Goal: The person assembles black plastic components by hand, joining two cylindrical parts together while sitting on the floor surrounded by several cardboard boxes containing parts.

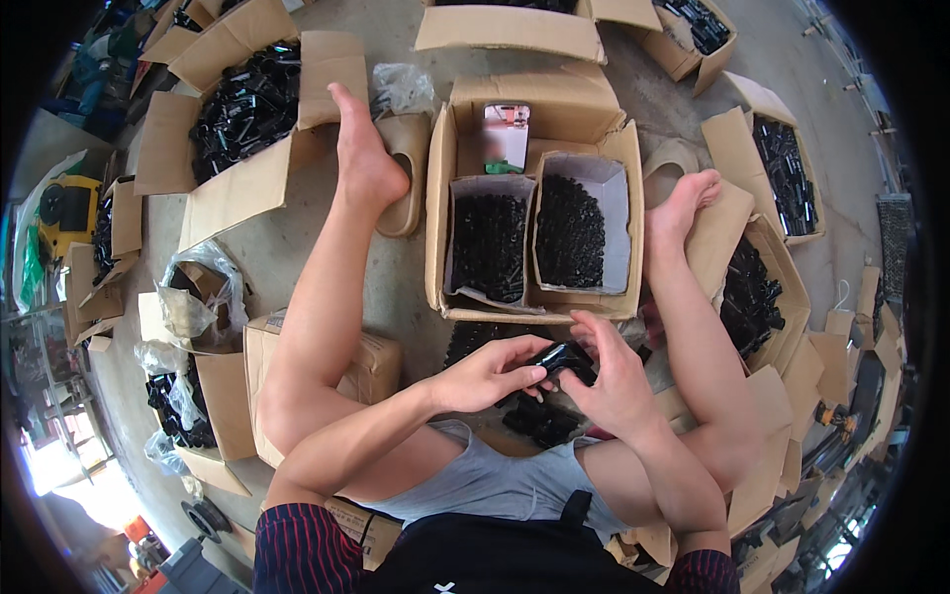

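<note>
Left hand [487, 374] grips a smooth, glossy black piece [565, 357] below centre; the right hand [614, 384], at its four o'clock, curls against it, grip unclear. A loose hold could let that slick surface slip onto jumbled black parts [540, 422] towards seven o'clock. At twelve, a brown cardboard box [437, 228] holds two grey-walled bins [606, 178] of grainy bits [569, 233].

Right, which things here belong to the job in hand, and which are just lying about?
Likely in the job:
black part, in the left hand, right hand at its end
left bin and right bin, both holding small black parts

Seemingly just lying about:
phone, leaning inside the box
left sandal
plastic bag
</note>
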A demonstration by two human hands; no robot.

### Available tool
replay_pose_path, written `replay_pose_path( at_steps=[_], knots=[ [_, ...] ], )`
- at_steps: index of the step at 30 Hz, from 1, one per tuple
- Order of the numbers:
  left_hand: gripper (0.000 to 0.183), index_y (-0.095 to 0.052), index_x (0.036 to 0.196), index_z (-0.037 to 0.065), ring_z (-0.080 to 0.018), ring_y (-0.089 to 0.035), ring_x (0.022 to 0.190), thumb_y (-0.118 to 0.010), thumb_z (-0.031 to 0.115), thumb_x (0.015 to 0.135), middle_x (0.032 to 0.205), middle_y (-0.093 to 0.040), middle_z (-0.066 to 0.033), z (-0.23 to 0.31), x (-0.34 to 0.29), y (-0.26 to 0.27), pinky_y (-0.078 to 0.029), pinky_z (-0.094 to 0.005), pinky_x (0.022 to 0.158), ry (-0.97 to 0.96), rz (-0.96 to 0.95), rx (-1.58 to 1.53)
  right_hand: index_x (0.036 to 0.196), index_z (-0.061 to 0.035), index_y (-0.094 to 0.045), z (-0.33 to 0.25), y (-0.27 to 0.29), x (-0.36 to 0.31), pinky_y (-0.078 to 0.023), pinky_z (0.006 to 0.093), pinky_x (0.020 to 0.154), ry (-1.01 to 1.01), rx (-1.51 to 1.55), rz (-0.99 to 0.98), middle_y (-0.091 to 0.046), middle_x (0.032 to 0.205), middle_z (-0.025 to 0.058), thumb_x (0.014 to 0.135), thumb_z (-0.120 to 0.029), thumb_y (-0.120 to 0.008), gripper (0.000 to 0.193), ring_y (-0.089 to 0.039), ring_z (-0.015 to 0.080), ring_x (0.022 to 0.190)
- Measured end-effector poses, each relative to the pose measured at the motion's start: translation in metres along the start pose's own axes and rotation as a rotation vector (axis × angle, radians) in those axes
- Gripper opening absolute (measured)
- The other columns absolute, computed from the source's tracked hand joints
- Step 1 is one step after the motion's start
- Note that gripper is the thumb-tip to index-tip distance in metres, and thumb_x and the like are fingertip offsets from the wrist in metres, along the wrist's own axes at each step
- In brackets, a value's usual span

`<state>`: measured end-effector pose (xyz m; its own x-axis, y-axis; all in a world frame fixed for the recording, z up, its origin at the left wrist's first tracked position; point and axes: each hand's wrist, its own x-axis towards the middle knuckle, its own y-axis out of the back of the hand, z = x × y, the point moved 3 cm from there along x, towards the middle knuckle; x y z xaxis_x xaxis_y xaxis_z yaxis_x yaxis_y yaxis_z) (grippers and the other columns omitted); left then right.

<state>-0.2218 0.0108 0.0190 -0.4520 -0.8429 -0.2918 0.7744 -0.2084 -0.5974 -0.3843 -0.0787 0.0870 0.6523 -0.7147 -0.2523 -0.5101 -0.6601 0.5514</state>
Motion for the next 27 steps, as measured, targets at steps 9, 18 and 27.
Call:
replay_pose_path(
  at_steps=[9, 18, 27],
  knots=[
    [0.031, -0.044, 0.133, 0.001, -0.0136, -0.060, 0.113, -0.053, 0.004, 0.104, 0.124, -0.061, -0.0095, -0.002, 0.009, 0.018, -0.054, -0.0313, 0.093, -0.042, 0.221, -0.086, 0.125, -0.0017, -0.055, 0.034, -0.014, 0.005, -0.055, 0.0347, 0.084, -0.202, 0.233, 0.189, -0.067, 0.122, 0.0201, 0.084, -0.005, -0.074, 0.046, -0.069, 0.0257, 0.104],
    [0.028, -0.054, 0.129, -0.001, -0.0060, -0.060, 0.094, -0.056, 0.013, 0.105, 0.108, -0.061, -0.0012, -0.011, 0.011, 0.008, -0.058, -0.0301, 0.089, -0.009, 0.250, -0.251, 0.113, -0.0020, -0.071, 0.012, 0.003, 0.010, -0.052, 0.0379, 0.092, 0.052, -0.031, 0.207, -0.067, 0.118, 0.0169, 0.087, -0.001, -0.067, 0.027, -0.067, 0.0331, 0.106],
    [0.030, -0.057, 0.120, 0.006, -0.0146, -0.068, 0.106, -0.070, 0.001, 0.093, 0.118, -0.071, -0.0095, -0.026, 0.004, 0.004, -0.058, -0.0319, 0.095, 0.004, 0.419, -0.583, 0.106, 0.0007, -0.070, 0.013, -0.002, 0.004, -0.056, 0.0360, 0.085, 0.125, -0.029, 0.263, -0.072, 0.112, 0.0165, 0.085, -0.005, -0.075, 0.021, -0.072, 0.0306, 0.099]
  ],
)
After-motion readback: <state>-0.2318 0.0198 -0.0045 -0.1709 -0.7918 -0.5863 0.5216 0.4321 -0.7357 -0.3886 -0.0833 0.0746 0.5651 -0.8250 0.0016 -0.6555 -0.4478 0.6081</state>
